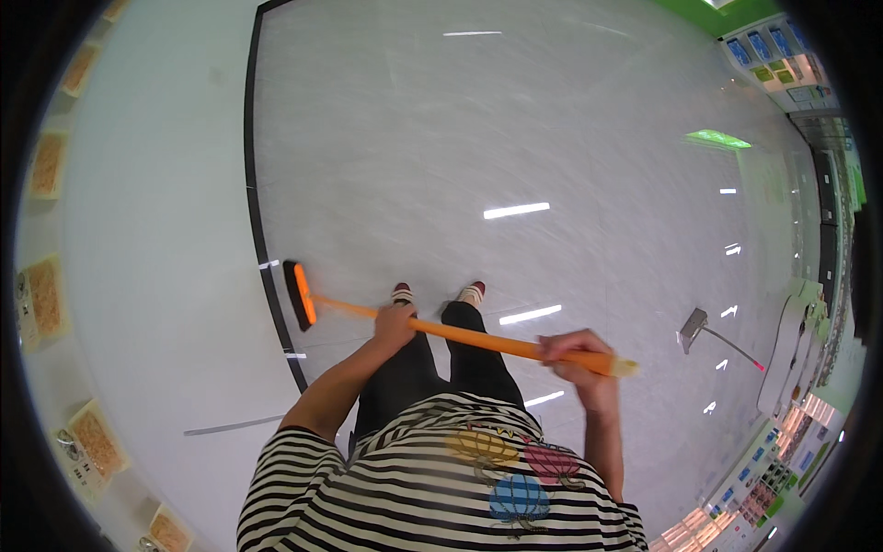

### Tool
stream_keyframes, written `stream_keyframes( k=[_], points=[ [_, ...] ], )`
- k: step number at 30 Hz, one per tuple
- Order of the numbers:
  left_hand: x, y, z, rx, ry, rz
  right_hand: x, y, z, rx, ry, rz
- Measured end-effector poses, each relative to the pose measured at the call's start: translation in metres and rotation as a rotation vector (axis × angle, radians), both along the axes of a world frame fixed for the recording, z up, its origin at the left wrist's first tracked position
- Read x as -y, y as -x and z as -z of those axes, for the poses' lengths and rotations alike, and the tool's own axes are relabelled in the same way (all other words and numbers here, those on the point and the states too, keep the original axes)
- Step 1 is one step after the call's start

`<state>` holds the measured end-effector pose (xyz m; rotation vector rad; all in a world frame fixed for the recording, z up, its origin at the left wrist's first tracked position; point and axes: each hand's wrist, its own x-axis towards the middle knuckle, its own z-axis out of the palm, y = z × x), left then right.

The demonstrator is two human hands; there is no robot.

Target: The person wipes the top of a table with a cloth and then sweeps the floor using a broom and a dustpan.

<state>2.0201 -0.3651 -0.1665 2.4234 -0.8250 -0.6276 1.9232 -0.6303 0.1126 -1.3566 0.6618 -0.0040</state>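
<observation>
Both my hands are closed round the orange handle of a broom (478,341), which slants across my body. My left hand (395,327) grips the handle lower down, above my left shoe. Near the handle's pale upper end, my right hand (578,356) wraps round it at my right side. The broom head (299,295), orange with dark bristles, is at the left, close beside the black baseboard (250,184). Whether the bristles touch the floor I cannot tell.
A pale wall (156,230) with framed panels rises on the left. The grey floor (386,138) shows light reflections. To the right stands a long-handled dustpan (693,327) with a red-tipped handle. Display boards and dark cabinets (825,198) line the far right.
</observation>
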Motion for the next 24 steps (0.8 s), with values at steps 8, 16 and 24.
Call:
stream_keyframes(
  k=[8,16,24],
  points=[
    [0.330,0.052,-0.106,-0.249,0.540,0.419,0.134,0.105,-0.177,0.164,0.830,0.335],
    [0.441,0.057,-0.170,-0.155,0.849,0.610,0.130,0.129,-0.209,0.576,1.263,0.032],
    [0.307,-0.027,-0.153,-0.106,0.334,0.461,0.196,0.123,-0.163,0.365,0.748,0.271]
  ],
)
